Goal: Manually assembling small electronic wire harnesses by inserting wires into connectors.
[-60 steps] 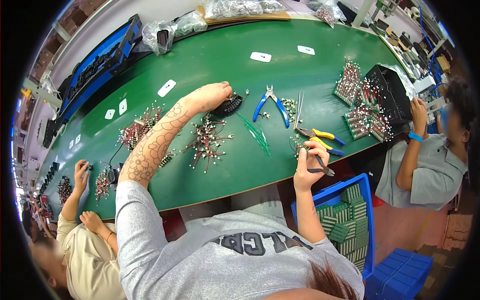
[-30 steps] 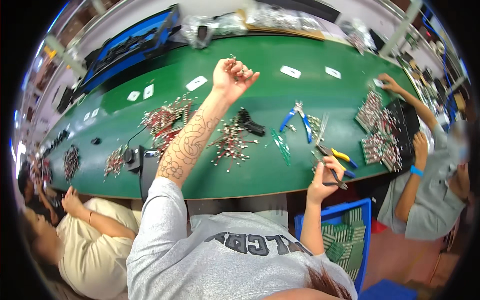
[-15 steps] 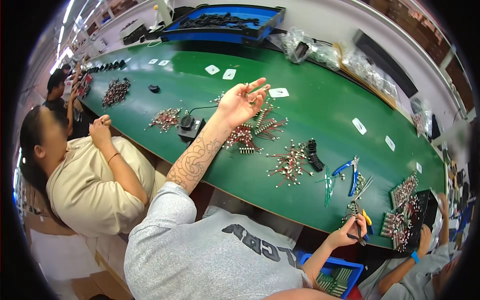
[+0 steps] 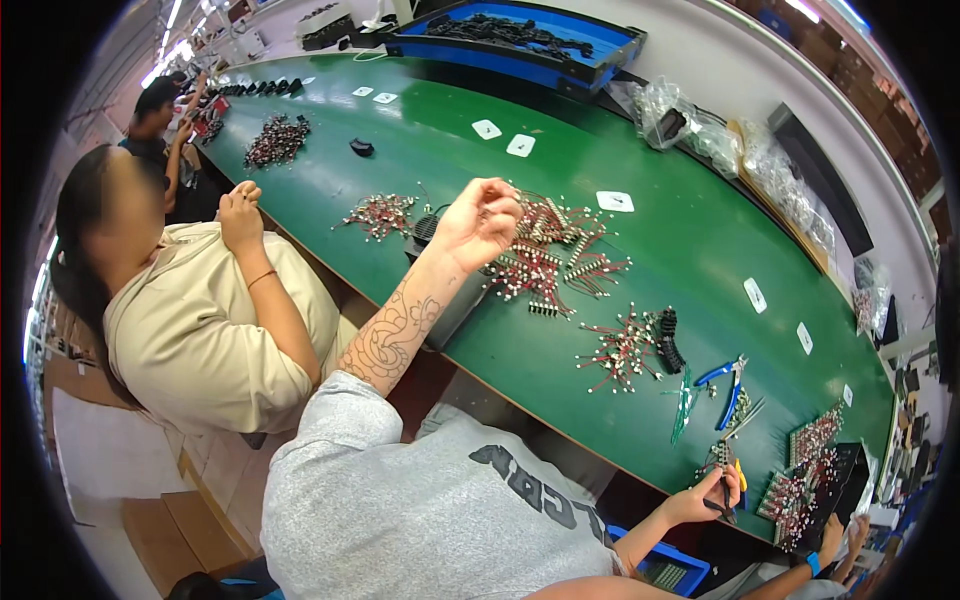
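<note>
My left hand (image 4: 480,222) is raised over the left side of a heap of small circuit-board strips with red and black wires (image 4: 545,255). Its fingers are curled closed, and whatever is at their tips is too small to make out. At the table's near edge on the right, my right hand (image 4: 712,495) grips a black two-armed tool (image 4: 728,512), which looks like pliers. A wired board strip (image 4: 718,456) lies just beyond its fingertips. Blue-handled pliers (image 4: 735,380) rest open further in, and a yellow handle (image 4: 741,480) shows beside my right hand.
A looser wire pile (image 4: 625,350), black parts (image 4: 668,340) and green strands (image 4: 683,408) lie between my hands. Stacked wired boards (image 4: 800,480) are at right. A blue tray (image 4: 620,62) stands behind. Co-workers sit left, one in beige (image 4: 215,310), and another reaches in at right.
My left hand's spread fingers have curled closed. The view has shifted, so the table contents sit further right in the picture. My right hand keeps its grip on the black tool.
</note>
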A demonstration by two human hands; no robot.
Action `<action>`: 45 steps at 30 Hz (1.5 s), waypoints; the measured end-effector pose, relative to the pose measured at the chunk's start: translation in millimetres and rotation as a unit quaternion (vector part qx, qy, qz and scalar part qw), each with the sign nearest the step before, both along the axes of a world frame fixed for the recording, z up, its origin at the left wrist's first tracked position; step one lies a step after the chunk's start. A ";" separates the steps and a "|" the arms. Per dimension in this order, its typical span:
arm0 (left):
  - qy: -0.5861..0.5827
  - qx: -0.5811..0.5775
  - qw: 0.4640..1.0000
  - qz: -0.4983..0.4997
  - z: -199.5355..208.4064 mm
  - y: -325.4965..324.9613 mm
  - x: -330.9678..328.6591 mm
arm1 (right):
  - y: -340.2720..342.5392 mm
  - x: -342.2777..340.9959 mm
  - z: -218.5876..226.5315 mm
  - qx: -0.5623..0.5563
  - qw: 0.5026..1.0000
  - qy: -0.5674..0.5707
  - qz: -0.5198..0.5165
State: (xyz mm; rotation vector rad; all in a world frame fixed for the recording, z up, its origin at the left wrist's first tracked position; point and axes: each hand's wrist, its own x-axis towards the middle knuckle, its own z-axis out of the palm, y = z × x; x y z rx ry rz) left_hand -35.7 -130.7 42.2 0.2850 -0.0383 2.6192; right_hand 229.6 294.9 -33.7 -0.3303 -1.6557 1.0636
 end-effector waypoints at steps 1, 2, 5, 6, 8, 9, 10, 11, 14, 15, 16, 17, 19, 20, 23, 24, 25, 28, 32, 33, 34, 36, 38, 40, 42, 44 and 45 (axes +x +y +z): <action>-0.039 0.008 0.998 0.039 1.2 -12.9 -7.1 | 0.0 0.1 -0.5 0.000 1.000 0.003 0.001; -0.078 0.016 0.994 0.078 2.9 -29.9 -11.8 | -0.1 0.3 -1.1 -0.002 1.000 -0.002 -0.003; -0.190 -0.003 0.953 0.238 54.7 -59.7 -9.1 | 5.6 4.3 -3.2 -0.004 1.000 -0.021 -0.019; -0.179 0.024 0.949 0.257 62.9 -76.7 -11.1 | 5.7 3.8 -3.5 -0.005 1.000 -0.017 -0.013; -0.081 0.028 0.945 0.316 69.9 -121.5 -15.8 | 4.9 2.9 -3.6 0.010 0.999 -0.038 -0.022; -0.019 0.009 0.926 0.377 83.6 -132.1 -12.4 | 4.5 2.2 -3.8 0.018 0.998 -0.050 -0.033; 0.042 -0.010 0.899 0.435 98.6 -142.0 -9.6 | 4.0 1.1 -4.2 0.026 0.997 -0.062 -0.044; 0.079 -0.062 0.839 0.534 118.9 -142.4 -2.3 | 3.4 0.3 -4.7 0.027 0.997 -0.059 -0.047; 0.178 -0.157 0.592 0.770 169.2 -148.5 23.3 | 3.1 0.3 -4.6 0.056 0.993 -0.069 -0.078; 0.234 -0.189 0.468 0.831 185.0 -161.8 40.6 | 3.3 -1.8 -5.3 0.059 0.993 -0.068 -0.076; 0.258 -0.181 0.399 0.861 193.6 -162.5 48.3 | 5.5 -2.6 -7.2 0.072 0.992 -0.068 -0.078; 0.281 -0.172 0.327 0.886 201.1 -162.8 57.3 | 7.7 -2.2 -9.4 0.068 0.992 -0.070 -0.085; 0.328 -0.140 0.209 0.910 207.6 -161.9 60.3 | 7.2 2.5 -9.1 0.068 0.990 -0.069 -0.103; 0.345 -0.130 0.146 0.918 211.3 -163.4 63.6 | 8.4 2.8 -8.2 0.090 0.986 -0.075 -0.122; 0.293 -0.060 0.049 0.953 222.9 -186.0 77.6 | -4.2 -14.8 4.7 0.095 0.982 -0.089 -0.138; 0.268 -0.031 -0.016 0.963 226.1 -195.6 92.8 | 0.1 -27.1 -5.5 0.095 0.982 -0.097 -0.129; 0.230 0.024 -0.022 0.973 235.6 -196.5 67.8 | 17.4 3.2 -18.0 0.102 0.973 -0.099 -0.184; 0.145 -0.024 -0.136 0.980 253.0 -188.1 51.2 | 16.3 1.6 -17.3 0.067 0.963 -0.095 -0.245; 0.096 0.001 -0.197 0.976 258.7 -221.6 45.2 | 14.4 -2.8 -17.7 0.039 0.946 -0.099 -0.305; 0.088 0.035 -0.208 0.974 265.6 -230.3 40.4 | 14.0 -2.6 -17.5 0.049 0.944 -0.109 -0.307; 0.080 0.069 -0.217 0.970 270.9 -238.7 32.9 | 12.2 -2.1 -16.5 0.058 0.941 -0.120 -0.311; 0.072 0.107 -0.232 0.964 254.4 -302.1 28.2 | 12.2 -3.7 -16.1 0.070 0.939 -0.137 -0.308; 0.031 -0.132 -0.152 0.979 256.8 -414.5 -78.7 | 15.0 -3.4 -16.6 0.084 0.934 -0.162 -0.306; -0.013 -0.366 -0.057 0.929 262.2 -407.6 -233.4 | 13.4 1.0 -13.0 0.102 0.927 -0.189 -0.308; -0.061 -0.573 0.035 0.816 243.7 -366.3 -332.7 | 13.9 -1.4 -12.6 0.108 0.930 -0.185 -0.299; -0.086 -0.738 0.155 0.651 175.3 -332.5 -371.2 | 7.7 1.9 -11.2 0.111 0.926 -0.172 -0.317; -0.151 -0.732 0.167 0.643 155.4 -367.1 -374.8 | 11.3 -6.1 -14.1 0.105 0.936 -0.163 -0.293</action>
